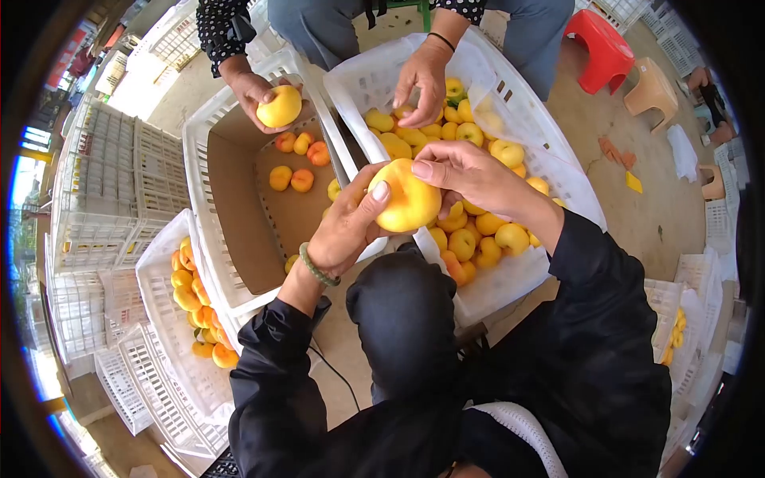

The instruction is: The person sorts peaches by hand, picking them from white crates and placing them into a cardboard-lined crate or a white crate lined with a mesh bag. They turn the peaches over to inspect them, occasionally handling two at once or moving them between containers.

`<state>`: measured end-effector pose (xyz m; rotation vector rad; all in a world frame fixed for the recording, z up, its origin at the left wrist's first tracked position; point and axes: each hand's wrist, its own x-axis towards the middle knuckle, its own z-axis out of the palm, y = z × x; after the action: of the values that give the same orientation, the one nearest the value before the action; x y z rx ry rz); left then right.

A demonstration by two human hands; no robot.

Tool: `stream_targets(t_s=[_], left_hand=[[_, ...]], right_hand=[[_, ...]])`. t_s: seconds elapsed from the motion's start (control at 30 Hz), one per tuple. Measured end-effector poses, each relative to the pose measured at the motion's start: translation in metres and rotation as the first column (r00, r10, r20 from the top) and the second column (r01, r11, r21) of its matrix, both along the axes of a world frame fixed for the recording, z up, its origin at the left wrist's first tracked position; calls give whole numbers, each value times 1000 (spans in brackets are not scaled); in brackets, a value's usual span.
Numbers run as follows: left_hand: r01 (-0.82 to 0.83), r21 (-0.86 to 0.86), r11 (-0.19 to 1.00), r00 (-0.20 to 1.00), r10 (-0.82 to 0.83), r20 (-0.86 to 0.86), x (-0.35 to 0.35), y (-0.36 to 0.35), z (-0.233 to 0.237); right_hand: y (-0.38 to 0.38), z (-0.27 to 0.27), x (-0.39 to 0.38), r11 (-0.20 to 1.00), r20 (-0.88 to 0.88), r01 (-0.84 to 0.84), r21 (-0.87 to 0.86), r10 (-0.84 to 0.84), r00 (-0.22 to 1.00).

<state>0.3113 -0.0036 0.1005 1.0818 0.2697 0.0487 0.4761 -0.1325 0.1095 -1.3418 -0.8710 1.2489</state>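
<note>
A large yellow peach (405, 199) is up close in front of me, above the gap between two crates. My left hand (348, 217), with a green bracelet at the wrist, is closed around its left side. On the peach's upper right, the thumb and fingers of my right hand (472, 177) press against the skin. Below and beyond is a white crate (550, 147) lined with white sheet and heaped with yellow peaches (510, 237). To the left, a cardboard-lined white crate (209, 215) holds several orange-red and yellow peaches (302, 181).
Across from me a co-worker's hand (253, 92) holds a yellow peach (280, 107); the other hand (422, 84) reaches into the lined crate. A crate of orange peaches (151, 275) stands at left, by stacked crates (100, 175). Stools, one red (599, 52), stand at right.
</note>
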Motion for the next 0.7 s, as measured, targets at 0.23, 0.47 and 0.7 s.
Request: stream_targets(t_s=[0.23, 0.47, 0.7], left_hand=[[37, 7, 999, 973, -34, -229, 18, 12, -24], [78, 166, 983, 966, -33, -258, 32, 13, -32], [29, 19, 999, 951, -21, -307, 38, 10, -38]], right_hand=[[-46, -90, 24, 870, 756, -213, -444, 492, 432], [-51, -161, -22, 714, 669, -98, -693, 688, 280], [-52, -153, -15, 758, 705, -124, -640, 644, 296]])
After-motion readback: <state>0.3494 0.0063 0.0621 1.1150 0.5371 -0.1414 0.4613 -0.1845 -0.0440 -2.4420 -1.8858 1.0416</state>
